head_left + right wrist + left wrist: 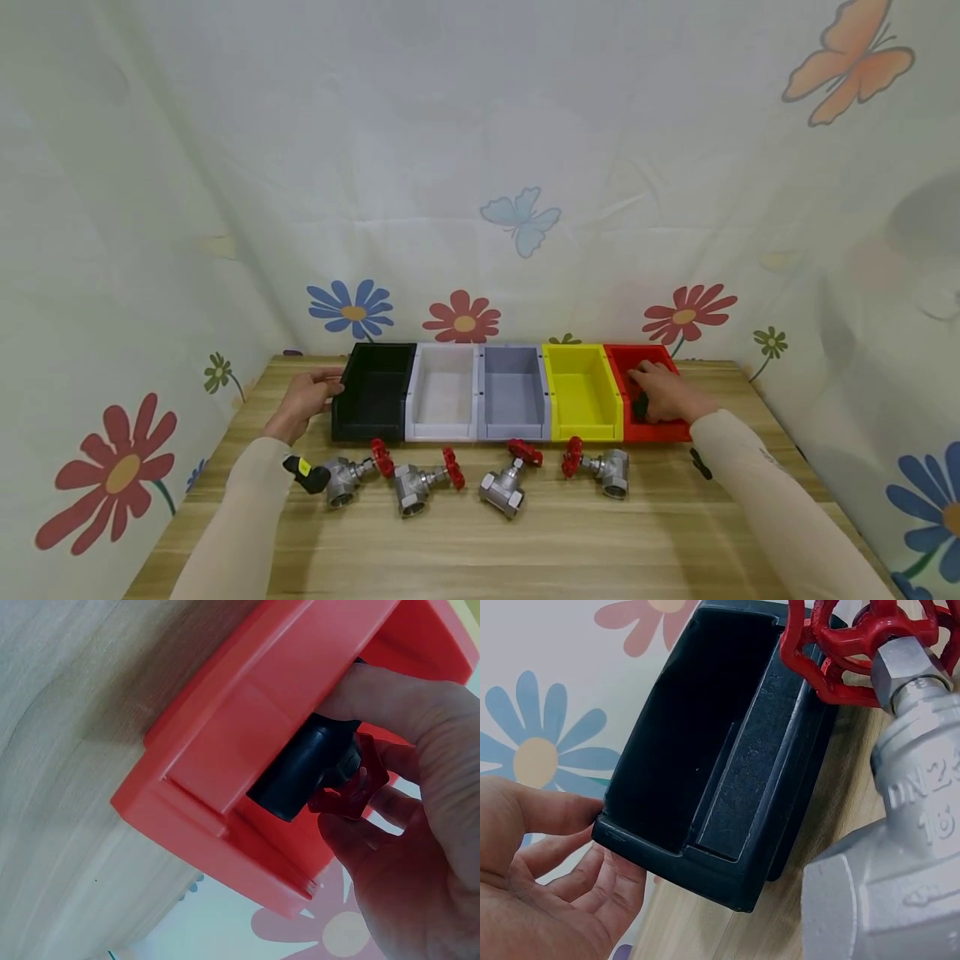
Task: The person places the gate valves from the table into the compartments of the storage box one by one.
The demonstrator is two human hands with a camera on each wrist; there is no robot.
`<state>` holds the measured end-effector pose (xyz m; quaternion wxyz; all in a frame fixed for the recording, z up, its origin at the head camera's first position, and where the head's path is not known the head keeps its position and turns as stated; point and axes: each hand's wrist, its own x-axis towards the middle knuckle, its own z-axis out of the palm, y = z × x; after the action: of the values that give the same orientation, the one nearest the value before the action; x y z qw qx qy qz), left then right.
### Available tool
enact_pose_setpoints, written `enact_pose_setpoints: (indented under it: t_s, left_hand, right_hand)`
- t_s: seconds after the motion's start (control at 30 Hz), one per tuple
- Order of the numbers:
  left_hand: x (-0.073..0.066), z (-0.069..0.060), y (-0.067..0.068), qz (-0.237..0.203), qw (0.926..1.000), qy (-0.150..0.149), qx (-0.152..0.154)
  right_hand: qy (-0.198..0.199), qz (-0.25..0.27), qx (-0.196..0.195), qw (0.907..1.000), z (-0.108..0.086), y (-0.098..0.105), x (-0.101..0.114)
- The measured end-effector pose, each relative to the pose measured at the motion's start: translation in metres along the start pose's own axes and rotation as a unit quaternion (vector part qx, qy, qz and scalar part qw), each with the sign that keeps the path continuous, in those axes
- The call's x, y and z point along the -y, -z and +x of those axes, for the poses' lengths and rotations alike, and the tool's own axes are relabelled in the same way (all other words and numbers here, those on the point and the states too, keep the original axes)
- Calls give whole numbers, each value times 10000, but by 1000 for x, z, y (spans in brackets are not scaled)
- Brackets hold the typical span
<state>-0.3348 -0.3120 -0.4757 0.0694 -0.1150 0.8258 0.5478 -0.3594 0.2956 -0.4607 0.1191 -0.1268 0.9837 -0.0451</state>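
Note:
In the head view my left hand is at the outer side of the black bin. Its thumb touches the bin's rim, while the other fingers lie loosely bent along the outside. My right hand reaches into the red bin. In the right wrist view, its thumb and fingers grip a black valve with a red handwheel, partly hidden by the fingers. The valve is inside the bin, near its front wall. Whether it touches the bin floor I cannot tell.
Between these bins stand a white bin, a grey bin and a yellow bin, all in one row. Several silver valves with red handwheels, including one valve, lie in front on the wooden table. A flowered cloth hangs behind.

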Motion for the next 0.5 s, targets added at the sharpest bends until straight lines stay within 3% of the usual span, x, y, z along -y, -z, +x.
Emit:
enact_pose_setpoints:
  t_s: [0.27,0.5]
  left_hand:
    - [2,-5,1,12,10000,24,80]
    - [-4,-5,1,-8,10000,-15,31]
  right_hand:
    - [158,25,62,9999,7,-11,-4]
    - [139,58,-3,9999,13,-17,-8]
